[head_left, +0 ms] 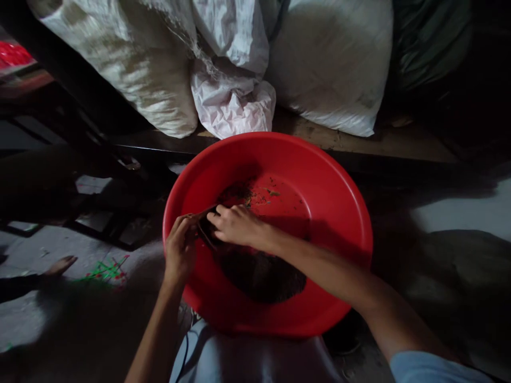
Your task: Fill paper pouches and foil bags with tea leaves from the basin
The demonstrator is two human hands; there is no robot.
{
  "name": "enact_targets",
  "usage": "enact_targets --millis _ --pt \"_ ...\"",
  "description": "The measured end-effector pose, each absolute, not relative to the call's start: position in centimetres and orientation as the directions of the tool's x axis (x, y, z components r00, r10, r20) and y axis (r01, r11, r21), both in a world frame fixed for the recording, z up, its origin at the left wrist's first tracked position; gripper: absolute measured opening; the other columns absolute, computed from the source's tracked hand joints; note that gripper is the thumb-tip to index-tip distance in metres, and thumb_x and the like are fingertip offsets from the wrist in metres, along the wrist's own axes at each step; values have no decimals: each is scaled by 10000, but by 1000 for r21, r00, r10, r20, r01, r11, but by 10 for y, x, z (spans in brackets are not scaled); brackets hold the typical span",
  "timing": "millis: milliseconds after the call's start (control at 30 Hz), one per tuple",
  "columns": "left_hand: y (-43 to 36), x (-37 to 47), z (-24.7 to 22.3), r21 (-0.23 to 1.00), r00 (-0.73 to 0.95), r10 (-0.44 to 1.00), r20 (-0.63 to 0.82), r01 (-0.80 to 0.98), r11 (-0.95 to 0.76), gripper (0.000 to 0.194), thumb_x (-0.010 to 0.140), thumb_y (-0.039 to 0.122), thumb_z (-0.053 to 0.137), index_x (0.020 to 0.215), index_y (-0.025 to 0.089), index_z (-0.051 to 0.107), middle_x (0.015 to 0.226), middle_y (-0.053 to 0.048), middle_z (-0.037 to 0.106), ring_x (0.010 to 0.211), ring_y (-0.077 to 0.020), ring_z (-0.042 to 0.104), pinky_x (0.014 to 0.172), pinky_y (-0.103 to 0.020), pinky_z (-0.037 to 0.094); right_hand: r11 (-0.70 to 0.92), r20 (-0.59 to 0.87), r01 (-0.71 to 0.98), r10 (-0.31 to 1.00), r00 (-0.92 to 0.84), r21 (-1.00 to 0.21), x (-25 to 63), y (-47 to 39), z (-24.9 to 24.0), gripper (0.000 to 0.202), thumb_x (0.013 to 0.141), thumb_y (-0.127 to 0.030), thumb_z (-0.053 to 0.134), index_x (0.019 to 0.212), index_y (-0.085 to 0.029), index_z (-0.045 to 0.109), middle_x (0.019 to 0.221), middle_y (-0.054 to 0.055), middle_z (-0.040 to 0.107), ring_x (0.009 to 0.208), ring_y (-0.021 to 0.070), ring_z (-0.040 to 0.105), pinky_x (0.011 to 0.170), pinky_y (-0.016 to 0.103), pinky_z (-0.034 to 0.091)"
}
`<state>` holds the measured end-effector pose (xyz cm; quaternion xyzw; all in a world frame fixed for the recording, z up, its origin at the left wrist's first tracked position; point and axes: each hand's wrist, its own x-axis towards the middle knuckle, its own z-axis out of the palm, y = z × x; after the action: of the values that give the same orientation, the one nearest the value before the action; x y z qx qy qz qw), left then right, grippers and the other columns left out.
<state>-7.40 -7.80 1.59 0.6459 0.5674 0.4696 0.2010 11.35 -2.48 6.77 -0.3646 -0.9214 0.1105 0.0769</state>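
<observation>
1. Dial centre is the basin's middle, 12 at the top of the view; the red basin (343,197) sits in the middle, just before the person's knees (235,356) at 6 o'clock.
2. The left hand (180,246) is at 9 o'clock, over the rim; its fingers are bent, holding the edge of a dark object (204,227).
3. The dark object is tilted inside the basin, between 9 and 10 o'clock; its brownish upper edge shows, but shadow hides its exact form.
4. The right hand (235,223) reaches in from 4 o'clock; its fingers curl at the dark object, just beside the left hand's fingers; I cannot tell whether they pinch anything.
5. A dark heap (261,276) lies on the basin's floor at 6 o'clock; small scraps (239,192) are scattered from 11 to 12, with a greenish bit (274,193) at 12.
6. Beyond the rim, on a wooden ledge (407,146), stand pale sacks: one (136,80) near 11, a smaller one (235,103) between 11 and 12, a broad one (331,64) at 1.
7. Green and red sticks (106,271) lie on the ground (151,271) between 8 and 9 o'clock, well apart from the basin.
</observation>
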Motion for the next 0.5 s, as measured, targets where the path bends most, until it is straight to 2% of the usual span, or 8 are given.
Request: enact_targets --millis 100,167,200,233,300,400,433,500 --pt "-73 -73 20 830 -85 941 326 502 -242 208 1049 303 496 1047 212 683 1118 -69 640 1011 -187 634 820 -277 544 638 181 569 733 -656 -519 139 -2 83 216 984 -347 592 1069 -189 713 1009 55 747 887 184 703 809 267 498" --pt "-70 -74 23 833 -77 945 316 500 -238 193 1043 306 507 1020 206 671 1104 -69 623 986 -182 623 797 -267 534 550 275 531 815 -510 -645 166 12 83 231 977 -376 584 1011 -185 711 900 22 733 828 152 672 778 236 472" --pt "-68 -74 24 829 -70 946 317 505 -240 192 1044 309 509 1002 204 664 1091 -68 617 974 -180 616 792 -266 528 493 294 555 863 -411 -670 181 18 79 263 979 -402 569 1002 -182 712 867 20 726 800 151 660 761 236 467" --pt "-67 -74 24 827 -64 946 317 507 -243 196 1047 316 506 987 203 655 1073 -66 611 959 -179 609 786 -265 522 416 286 621 909 -303 -664 196 21 71 300 980 -428 555 999 -177 718 852 31 723 792 162 656 760 250 469" --pt "-66 -75 24 830 -65 946 318 502 -245 212 1058 331 491 980 204 642 1046 -62 605 943 -180 599 778 -267 513 221 164 790 974 -153 -572 222 20 47 375 990 -463 535 1085 -161 736 922 96 749 857 216 683 820 313 493" --pt "-66 -75 21 843 -88 946 312 485 -232 232 1072 353 473 995 207 635 1036 -60 610 953 -185 601 800 -274 508 43 -131 925 986 -99 -376 243 -3 11 511 993 -510 556 1364 -182 680 1300 230 708 1183 364 672 996 504 484" --pt "-66 -75 19 843 -91 946 312 485 -231 234 1075 355 472 992 208 634 1029 -56 612 951 -184 601 808 -274 504 47 -171 930 978 -116 -365 244 -14 5 540 1002 -517 545 1429 -202 644 1432 238 641 1307 397 611 1054 564 448" --pt "-66 -76 16 842 -79 947 311 486 -236 230 1076 352 477 983 211 633 1006 -46 618 930 -177 598 810 -272 493 77 -114 877 982 -148 -474 239 -38 3 519 1047 -500 454 1434 -205 635 1507 202 599 1400 374 554 1122 569 406"
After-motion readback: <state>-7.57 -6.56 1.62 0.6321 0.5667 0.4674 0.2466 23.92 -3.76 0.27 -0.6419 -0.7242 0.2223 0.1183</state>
